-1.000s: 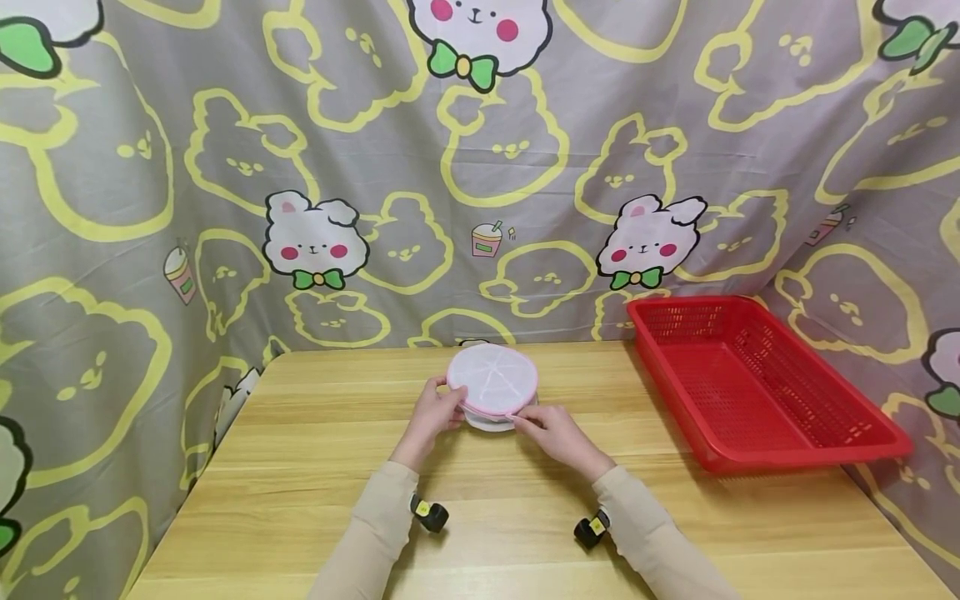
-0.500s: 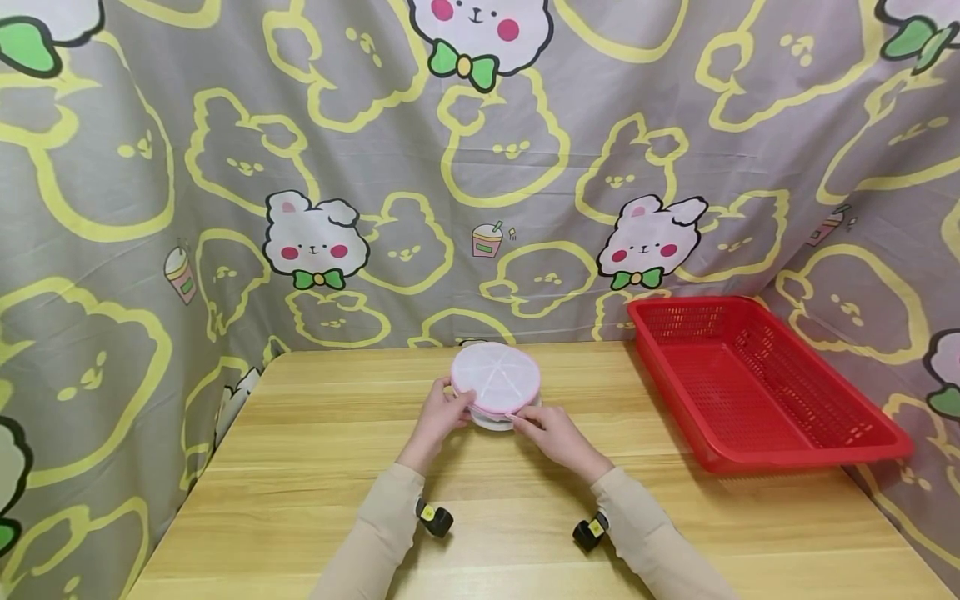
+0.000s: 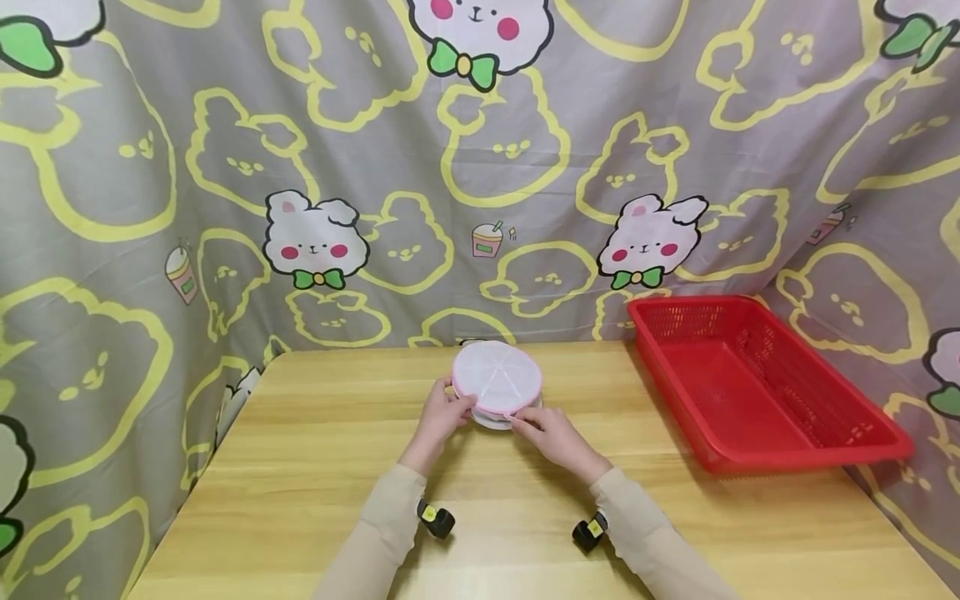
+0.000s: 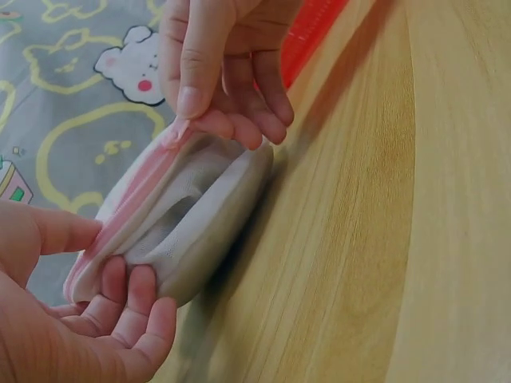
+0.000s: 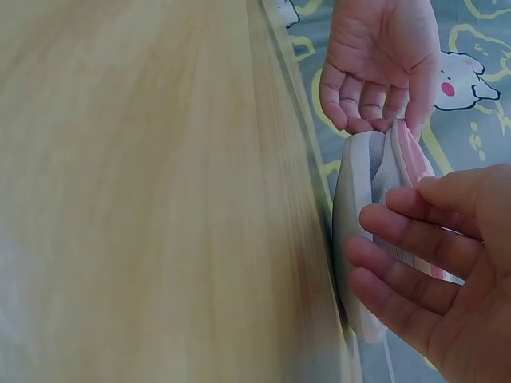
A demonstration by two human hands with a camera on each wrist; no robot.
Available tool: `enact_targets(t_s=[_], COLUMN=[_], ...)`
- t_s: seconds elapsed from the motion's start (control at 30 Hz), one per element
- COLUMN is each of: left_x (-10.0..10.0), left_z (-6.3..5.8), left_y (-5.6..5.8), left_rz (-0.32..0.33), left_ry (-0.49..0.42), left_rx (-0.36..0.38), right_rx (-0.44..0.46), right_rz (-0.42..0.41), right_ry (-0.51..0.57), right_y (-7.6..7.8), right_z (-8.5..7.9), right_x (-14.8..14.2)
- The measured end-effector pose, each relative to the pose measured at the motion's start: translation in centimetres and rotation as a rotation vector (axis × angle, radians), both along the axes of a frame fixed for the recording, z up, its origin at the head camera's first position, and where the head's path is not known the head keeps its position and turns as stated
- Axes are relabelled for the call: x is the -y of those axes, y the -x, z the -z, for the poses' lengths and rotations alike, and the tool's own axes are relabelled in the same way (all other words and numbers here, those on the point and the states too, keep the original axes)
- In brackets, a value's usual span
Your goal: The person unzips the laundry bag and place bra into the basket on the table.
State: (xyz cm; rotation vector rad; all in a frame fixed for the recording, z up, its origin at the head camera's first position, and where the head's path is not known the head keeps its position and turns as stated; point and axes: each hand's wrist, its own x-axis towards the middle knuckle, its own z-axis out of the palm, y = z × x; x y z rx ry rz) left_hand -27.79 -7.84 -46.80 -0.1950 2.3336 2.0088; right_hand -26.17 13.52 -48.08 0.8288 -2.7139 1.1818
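A round, pale mesh zip pouch (image 3: 497, 377) with a pink zipper edge sits on the wooden table (image 3: 315, 467), its top marked with white lines like spokes. My left hand (image 3: 442, 417) holds its near left rim, thumb on the pink edge and fingers curled under it (image 4: 104, 319). At the near right of the rim, my right hand (image 3: 551, 433) pinches the pink zipper pull (image 4: 177, 132) between thumb and index finger. The left wrist view shows the zipper side gaping, with grey mesh (image 4: 172, 215) inside. The pouch's far side is hidden in both wrist views.
To the right stands a large red perforated plastic basket (image 3: 780, 457), reaching over the table's right edge. A grey curtain (image 3: 517, 283) with yellow outlines and white rabbits hangs behind the table and along both sides. Each sleeved wrist wears a small black camera (image 3: 437, 521).
The pouch has shifted slightly to the right, with my left hand moving along with it. My right hand keeps its pinch on the zipper pull, almost in the same place.
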Motion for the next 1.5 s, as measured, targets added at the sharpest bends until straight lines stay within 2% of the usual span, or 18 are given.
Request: enact_targets(t_s=[0.67, 0.97, 1.27, 1.5], left_x=[0.2, 0.2, 0.6, 0.7], left_z=[0.0, 0.0, 0.0, -0.1], left_y=[0.1, 0.1, 0.4, 0.5], left_rz=[0.011, 0.018, 0.015, 0.016], left_ry=[0.002, -0.006, -0.008, -0.013], left_rx=[0.002, -0.005, -0.020, -0.016], right_rx=[-0.007, -0.050, 0.022, 0.015], right_rz=[-0.010, 0.001, 0.033, 0.018], right_ry=[-0.015, -0.026, -0.005, -0.009], right_y=[0.3, 0.5, 0.5, 0.7], right_z=[0.0, 0.1, -0.6, -0.7], right_x=[-0.4, -0.6, -1.1, -1.5])
